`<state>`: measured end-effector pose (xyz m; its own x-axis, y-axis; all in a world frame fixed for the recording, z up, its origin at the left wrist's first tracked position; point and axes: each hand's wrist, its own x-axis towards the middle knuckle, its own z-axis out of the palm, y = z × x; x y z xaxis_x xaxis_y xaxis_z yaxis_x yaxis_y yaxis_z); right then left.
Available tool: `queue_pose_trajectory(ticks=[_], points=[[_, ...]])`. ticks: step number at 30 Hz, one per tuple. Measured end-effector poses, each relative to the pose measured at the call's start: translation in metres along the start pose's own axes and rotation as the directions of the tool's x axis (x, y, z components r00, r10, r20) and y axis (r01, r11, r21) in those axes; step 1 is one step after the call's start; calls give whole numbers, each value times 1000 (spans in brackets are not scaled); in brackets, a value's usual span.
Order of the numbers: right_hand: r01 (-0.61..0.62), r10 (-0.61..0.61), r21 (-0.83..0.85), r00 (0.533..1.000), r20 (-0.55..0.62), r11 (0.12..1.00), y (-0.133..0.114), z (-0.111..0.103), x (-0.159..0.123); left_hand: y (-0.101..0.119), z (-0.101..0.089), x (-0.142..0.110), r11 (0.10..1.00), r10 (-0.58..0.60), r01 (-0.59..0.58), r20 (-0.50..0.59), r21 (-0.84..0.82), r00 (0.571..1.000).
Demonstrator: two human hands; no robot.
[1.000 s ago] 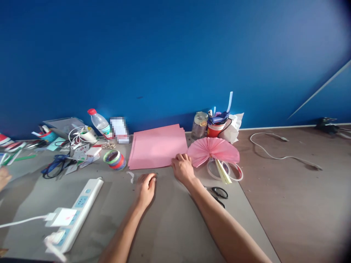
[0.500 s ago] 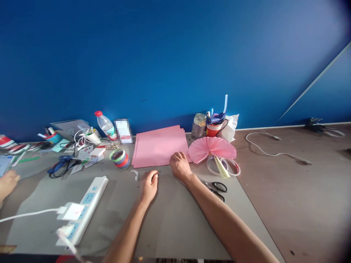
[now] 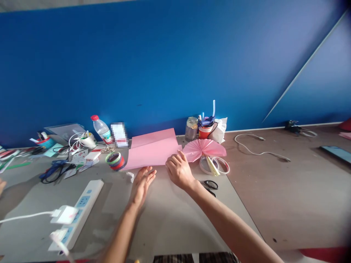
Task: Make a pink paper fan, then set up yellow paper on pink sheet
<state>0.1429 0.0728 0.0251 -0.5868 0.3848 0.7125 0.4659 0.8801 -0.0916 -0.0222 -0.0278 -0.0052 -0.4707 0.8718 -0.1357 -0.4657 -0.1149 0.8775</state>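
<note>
A large pink paper sheet (image 3: 150, 155) lies skewed over the pink paper stack (image 3: 156, 138), its near edge coming toward me. My right hand (image 3: 179, 170) is closed at the near right corner of that sheet, with the fingertips partly hidden. Just short of the sheet's near edge, my left hand (image 3: 142, 184) is open, its fingers apart and nothing in them. Right of my right hand stands a pleated pink paper fan (image 3: 204, 149) with a pale yellow stem. Black-handled scissors (image 3: 211, 184) lie beside my right wrist.
Tape rolls (image 3: 225, 166) lie under the fan; more stacked tape rolls (image 3: 115, 161) stand left. A power strip (image 3: 82, 212) with plugged chargers is at front left. Behind are a bottle (image 3: 101, 129), a jar (image 3: 191, 129) and a cup of tools (image 3: 205, 131). Another person's hand (image 3: 1, 185) shows at far left.
The top pink sheet has slid toward me off the stack, with my right hand at its corner. My left hand has opened from a closed grip. The view has shifted right.
</note>
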Motion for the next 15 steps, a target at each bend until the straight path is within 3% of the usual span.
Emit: queue_pose_trajectory(ticks=[2, 4, 6, 11, 15], points=[[44, -45, 18, 999, 7, 999, -6, -17, -10, 12, 9, -9, 962, -141, 171, 149, -214, 979], [73, -74, 36, 997, 17, 997, -12, -31, -23, 22, 16, -20, 920, -223, 270, 189, -283, 956], [90, -92, 52, 995, 36, 995, -17, -41, -37, 26, 21, -32, 907, -291, 324, 158, -268, 944], [135, -160, 158, 975, 156, 978, -24, -58, -67, 12, 24, -69, 895, -421, 402, -71, -194, 904], [-27, -51, 342, 975, 217, 939, -17, -76, -77, 2, 22, -94, 888, -448, 425, -123, -175, 885]])
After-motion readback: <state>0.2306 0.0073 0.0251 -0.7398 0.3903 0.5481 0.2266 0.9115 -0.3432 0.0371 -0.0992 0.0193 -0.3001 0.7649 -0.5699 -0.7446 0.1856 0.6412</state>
